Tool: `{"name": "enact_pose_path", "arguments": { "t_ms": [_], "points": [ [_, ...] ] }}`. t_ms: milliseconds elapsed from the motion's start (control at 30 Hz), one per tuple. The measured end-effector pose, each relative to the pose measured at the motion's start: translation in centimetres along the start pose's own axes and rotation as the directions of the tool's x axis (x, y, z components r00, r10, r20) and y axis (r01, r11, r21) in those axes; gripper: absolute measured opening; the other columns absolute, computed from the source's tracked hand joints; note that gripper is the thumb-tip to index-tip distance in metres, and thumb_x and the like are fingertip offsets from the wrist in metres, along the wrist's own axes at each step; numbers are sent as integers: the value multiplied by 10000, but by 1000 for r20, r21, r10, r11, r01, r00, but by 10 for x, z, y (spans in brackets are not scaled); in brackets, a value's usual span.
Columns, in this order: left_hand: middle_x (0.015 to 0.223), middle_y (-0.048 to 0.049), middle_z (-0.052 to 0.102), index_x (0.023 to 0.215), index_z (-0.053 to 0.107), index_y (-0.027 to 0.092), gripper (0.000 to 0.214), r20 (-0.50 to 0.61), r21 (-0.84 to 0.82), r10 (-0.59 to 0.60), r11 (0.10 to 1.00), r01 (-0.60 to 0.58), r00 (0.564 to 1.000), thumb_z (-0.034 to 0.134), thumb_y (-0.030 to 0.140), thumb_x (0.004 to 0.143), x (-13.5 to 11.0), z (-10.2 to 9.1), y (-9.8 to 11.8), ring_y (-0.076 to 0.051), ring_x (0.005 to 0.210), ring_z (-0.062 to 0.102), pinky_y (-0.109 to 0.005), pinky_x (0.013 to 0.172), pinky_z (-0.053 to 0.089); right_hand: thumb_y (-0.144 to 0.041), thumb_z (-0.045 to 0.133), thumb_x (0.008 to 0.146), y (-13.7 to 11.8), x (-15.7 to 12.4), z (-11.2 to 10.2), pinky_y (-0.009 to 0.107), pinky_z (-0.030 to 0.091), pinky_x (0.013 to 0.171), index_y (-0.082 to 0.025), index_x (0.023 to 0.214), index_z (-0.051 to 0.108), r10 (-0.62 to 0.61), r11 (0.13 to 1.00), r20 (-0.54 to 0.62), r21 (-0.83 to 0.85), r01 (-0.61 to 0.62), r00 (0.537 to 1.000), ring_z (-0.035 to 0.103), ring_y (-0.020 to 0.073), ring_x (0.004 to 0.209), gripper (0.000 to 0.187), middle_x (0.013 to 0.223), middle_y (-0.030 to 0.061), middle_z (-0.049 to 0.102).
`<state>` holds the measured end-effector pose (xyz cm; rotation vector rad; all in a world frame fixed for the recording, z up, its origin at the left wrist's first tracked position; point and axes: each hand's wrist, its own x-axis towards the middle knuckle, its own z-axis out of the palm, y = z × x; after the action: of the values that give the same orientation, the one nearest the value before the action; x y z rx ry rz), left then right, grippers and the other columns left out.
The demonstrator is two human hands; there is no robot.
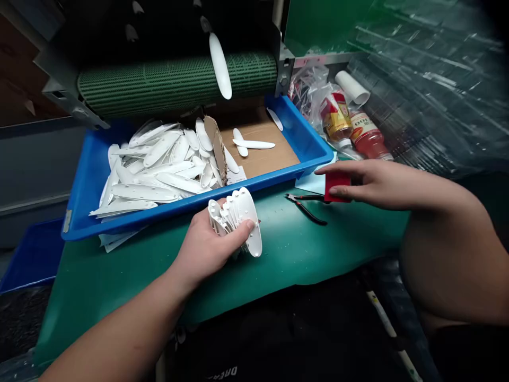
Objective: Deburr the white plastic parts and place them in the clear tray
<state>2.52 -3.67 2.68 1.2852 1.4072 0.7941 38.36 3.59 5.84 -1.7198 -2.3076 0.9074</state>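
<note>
My left hand (207, 244) is closed around a fanned stack of white oval plastic pieces (238, 217), held just above the green table (119, 276) in front of the blue tray (302, 138). My right hand (366, 183) grips a small red block (337, 185) at the tray's right corner, thumb on top and fingers below. The tray holds a heap of the same white pieces (155, 170) on its left side, a cardboard divider (217, 143) in the middle, and a few loose pieces (248, 143) on cardboard at the right. One white piece (220, 66) is dropping off the green conveyor belt (175, 85).
Black-handled cutters (308, 204) lie on the table beside the red block. Two bottles with red labels (353, 130) and plastic bags sit at the back right. Crinkled clear plastic sheeting (433, 79) covers the right. A second blue tray (27, 254) sits low at left.
</note>
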Motion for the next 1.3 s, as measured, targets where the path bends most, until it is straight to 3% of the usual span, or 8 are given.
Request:
{"name": "enact_pose_path", "arguments": {
  "t_ms": [167,233,367,700,833,933,1067,1300],
  "points": [
    [1068,-68,772,1084,699,191,460,-18,125,66,990,-63,998,821,523,790,-6,3,6,-306,983,718,-411,893,538,-585,626,933,18,-31,18,448,535,685,-192,1627,402,247,899,-298,-284,-332,922,717,352,827,828,1055,146,759],
    [993,-40,764,1038,692,202,393,17,170,109,979,-111,994,790,509,813,-7,4,8,-277,907,710,-381,833,528,-618,594,956,11,-36,33,472,562,821,-155,1567,473,92,922,-359,-322,-215,929,698,370,1031,776,1235,188,698],
    [992,-29,763,1037,689,217,368,39,237,147,959,-152,988,780,501,822,-7,6,5,-267,904,709,-367,825,521,-589,649,958,-15,-28,62,489,484,1094,-148,1476,560,-194,918,-139,-374,130,971,576,369,1310,686,1459,195,564],
    [1088,-48,776,1062,725,214,421,121,260,63,961,-92,991,798,541,807,-2,4,1,-299,984,726,-388,849,552,-333,631,896,-39,-13,72,377,516,813,-125,1329,676,-57,912,-37,-409,37,998,662,308,977,482,1114,147,646],
    [997,-37,773,1014,706,204,402,108,276,-39,961,8,993,820,509,780,3,2,5,-296,919,720,-377,773,537,-276,530,932,-52,-24,70,344,505,782,-171,1223,701,-72,979,-51,-192,61,996,665,245,900,354,1102,105,652],
    [995,-42,780,982,721,193,374,103,189,-138,975,117,985,851,448,742,7,3,5,-304,944,725,-384,793,552,-256,543,928,-68,-37,72,329,503,773,-192,1158,687,-295,955,-108,-64,289,950,645,221,879,278,1067,89,651],
    [954,-56,782,961,739,175,360,119,-33,-244,968,250,962,887,370,696,11,5,1,-282,866,735,-373,750,584,-285,566,968,-85,-41,84,329,406,597,-188,1224,685,-544,803,-25,-305,512,839,579,201,727,298,1072,106,636],
    [914,-111,778,980,733,125,431,146,-292,-445,834,469,883,956,288,649,10,-3,-9,-280,812,753,-373,710,632,-283,575,999,-86,-12,106,368,344,640,-165,1329,670,-628,628,113,-511,587,770,561,263,845,363,948,106,629]
  ]
}}
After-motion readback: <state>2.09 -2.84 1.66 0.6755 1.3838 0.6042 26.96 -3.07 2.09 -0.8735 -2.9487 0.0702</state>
